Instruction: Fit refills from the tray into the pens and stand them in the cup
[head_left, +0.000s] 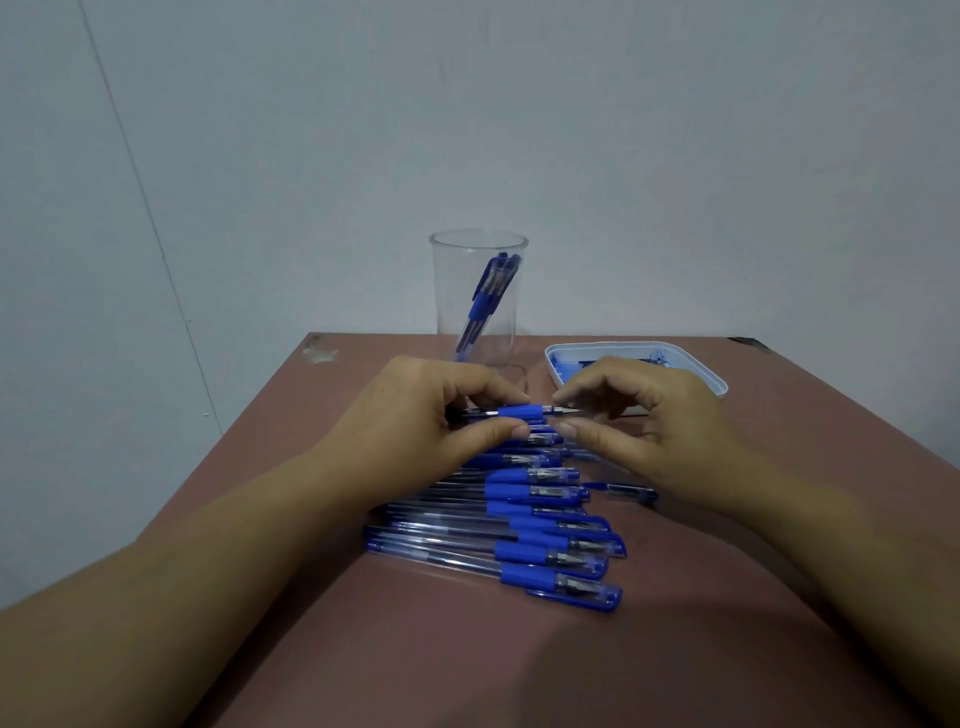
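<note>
The pen (519, 412) that I work on lies crosswise between my two hands. Its metal tip points to 3 o'clock and it has no cap on it. My left hand (431, 415) is at 9 o'clock of it and grasps it: the thumb presses from below at the blue grip sleeve, and the curled fingers close over the barrel from above.

My right hand (639, 421) is at 3 o'clock, just beside the tip. Its forefinger and thumb are bent like a half-closed pincer, one above the tip and one below. Whether they already touch the tip or not, I cannot tell.

The clear cup (478, 312) stands at 12 o'clock from the pen, near the far edge of the table (727, 571), and a few capped pens (488, 291) lean inside it. The white tray (717, 384) is at 1 o'clock, partly hidden behind my right hand, with blue pieces in it. At 6 o'clock the row of capped pens (545, 525) lies side by side, under and below my hands. One loose cap (626, 491) lies at 4 o'clock, near my right wrist.
</note>
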